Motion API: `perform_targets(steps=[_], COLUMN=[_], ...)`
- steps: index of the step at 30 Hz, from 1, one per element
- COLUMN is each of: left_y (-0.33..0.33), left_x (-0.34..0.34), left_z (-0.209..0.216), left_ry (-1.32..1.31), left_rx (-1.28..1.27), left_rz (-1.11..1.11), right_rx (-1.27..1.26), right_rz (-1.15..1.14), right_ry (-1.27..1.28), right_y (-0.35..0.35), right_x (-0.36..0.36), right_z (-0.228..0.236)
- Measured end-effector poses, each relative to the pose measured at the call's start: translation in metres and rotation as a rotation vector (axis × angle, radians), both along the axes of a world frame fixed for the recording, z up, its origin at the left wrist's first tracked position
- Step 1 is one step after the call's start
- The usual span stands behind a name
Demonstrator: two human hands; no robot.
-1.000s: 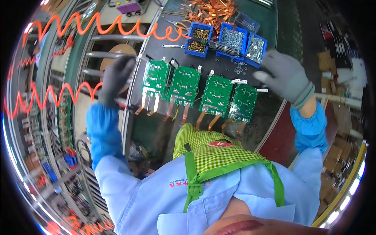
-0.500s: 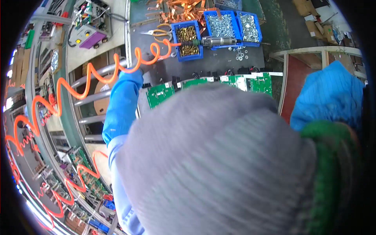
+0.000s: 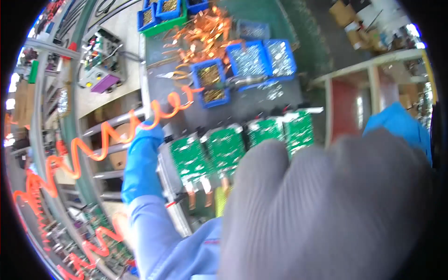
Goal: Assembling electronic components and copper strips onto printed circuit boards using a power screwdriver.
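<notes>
A grey-gloved right hand (image 3: pixel 326 210) fills the lower right of the frame, close to the camera; its grip cannot be told. The left hand is hidden beyond a blue sleeve (image 3: pixel 142 158) at centre left. Four green circuit boards (image 3: pixel 242 142) lie mid-frame. Blue bins (image 3: pixel 247 60) of small parts sit above, beside scattered copper pieces (image 3: pixel 205 32).

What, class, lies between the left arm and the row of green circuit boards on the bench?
Nothing visible: the blue left sleeve ends right beside the green circuit boards. The left hand itself is hidden. The grey-gloved right hand blocks the lens.
</notes>
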State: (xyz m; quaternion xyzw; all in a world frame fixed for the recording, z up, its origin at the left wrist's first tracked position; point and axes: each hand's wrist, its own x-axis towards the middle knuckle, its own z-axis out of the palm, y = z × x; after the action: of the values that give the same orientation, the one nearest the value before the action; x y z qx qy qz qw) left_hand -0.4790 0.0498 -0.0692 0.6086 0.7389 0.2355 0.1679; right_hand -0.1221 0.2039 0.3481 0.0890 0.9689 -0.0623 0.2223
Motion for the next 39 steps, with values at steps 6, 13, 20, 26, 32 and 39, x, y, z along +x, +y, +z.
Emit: perform_targets(steps=[6,13,20,26,32,39], left_y=[-0.017,-0.061,-0.140,-0.209,-0.249,-0.279], left_x=[-0.042,0.031,0.146,0.190,0.207,0.195], left_z=[0.014,0.164,0.248,0.228,0.210,0.175], left_ry=[0.086,-0.439,-1.039,-1.439,-1.611,-1.513], left_rx=[-0.079,0.518,1.124,0.821,0.575,0.424], left_rz=[0.200,0.658,0.931,1.049,0.884,0.860], right_rx=[0.073,0.080,0.121,-0.011,-0.337,-0.545], right_rz=[-0.008,-0.139,-0.191,-0.216,-0.164,-0.304], right_ry=[-0.099,0.020,0.161,0.172,0.396,0.868], right_y=[0.021,0.070,0.058,0.072,0.101,0.051], right_x=[-0.023,-0.007,-0.010,-0.005,-0.011,-0.051], right_z=[-0.118,-0.300,-0.332,-0.344,-0.325,-0.138])
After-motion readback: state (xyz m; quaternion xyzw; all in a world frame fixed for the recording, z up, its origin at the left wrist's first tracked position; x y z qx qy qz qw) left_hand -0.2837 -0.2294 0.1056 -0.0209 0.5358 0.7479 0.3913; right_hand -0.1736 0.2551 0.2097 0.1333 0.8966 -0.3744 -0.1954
